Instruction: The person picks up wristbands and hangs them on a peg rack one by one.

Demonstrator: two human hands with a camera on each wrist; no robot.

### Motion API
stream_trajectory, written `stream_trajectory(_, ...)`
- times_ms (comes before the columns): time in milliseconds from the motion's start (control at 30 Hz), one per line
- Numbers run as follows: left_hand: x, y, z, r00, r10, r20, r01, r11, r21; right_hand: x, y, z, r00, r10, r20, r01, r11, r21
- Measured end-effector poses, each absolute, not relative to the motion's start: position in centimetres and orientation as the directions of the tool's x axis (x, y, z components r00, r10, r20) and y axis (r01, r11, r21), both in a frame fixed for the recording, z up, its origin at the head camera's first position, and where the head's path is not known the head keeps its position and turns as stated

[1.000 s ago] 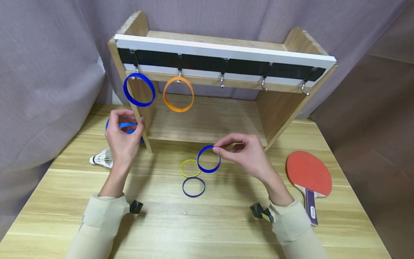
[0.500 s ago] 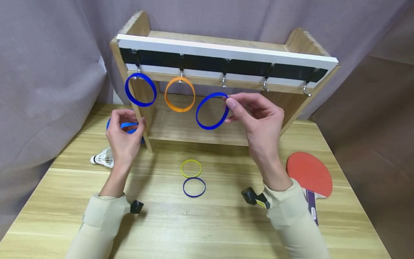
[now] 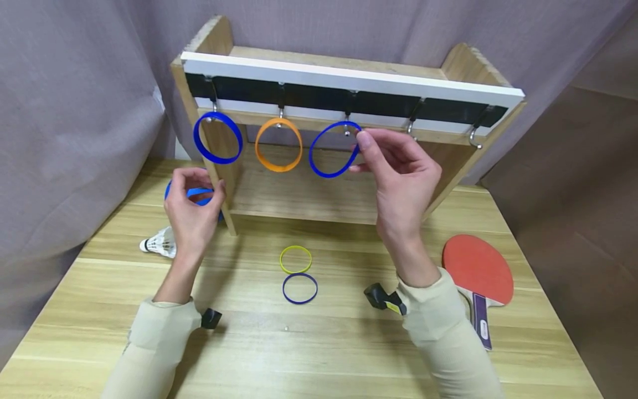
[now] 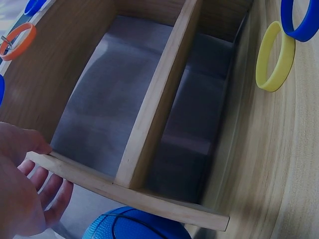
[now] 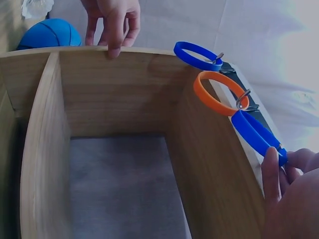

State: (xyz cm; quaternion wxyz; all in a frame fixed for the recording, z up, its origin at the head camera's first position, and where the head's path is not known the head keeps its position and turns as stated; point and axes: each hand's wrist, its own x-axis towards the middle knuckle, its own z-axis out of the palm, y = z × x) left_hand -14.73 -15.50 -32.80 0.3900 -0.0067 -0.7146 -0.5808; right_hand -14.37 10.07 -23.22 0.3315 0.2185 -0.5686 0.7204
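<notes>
My right hand (image 3: 404, 177) pinches a blue silicone wristband (image 3: 328, 175) at its right side, between thumb and fingers. The wristband is up at the third metal hook (image 3: 347, 132), which shows inside the loop in the head view. In the right wrist view the held wristband (image 5: 251, 134) looks squeezed narrow. On the first hook hangs another blue wristband (image 3: 224, 161), and on the second an orange wristband (image 3: 280, 168). My left hand (image 3: 191, 205) grips the left side panel of the wooden shelf (image 4: 99, 181), thumb on one face and fingers on the other.
Two hooks, one at the far right (image 3: 476, 138), hold no band. A yellow wristband (image 3: 281, 259) and a dark blue wristband (image 3: 300, 302) lie on the table. A shuttlecock (image 3: 161, 244) and a blue ball (image 5: 52, 34) sit left of the shelf, a red table tennis paddle (image 3: 478, 269) right.
My right hand has lifted the blue wristband from low above the table up to the third hook. My left hand has stayed on the shelf's side panel.
</notes>
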Motion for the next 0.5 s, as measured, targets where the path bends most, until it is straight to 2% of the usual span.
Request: stream_trajectory(500,-14.66,-15.47,-32.71,-0.698,-0.445,0.561,0.462,0.319,0.827,-14.50,10.41,-23.58,-0.680,0.200,0.705,-0.724,-0.036,-0.689)
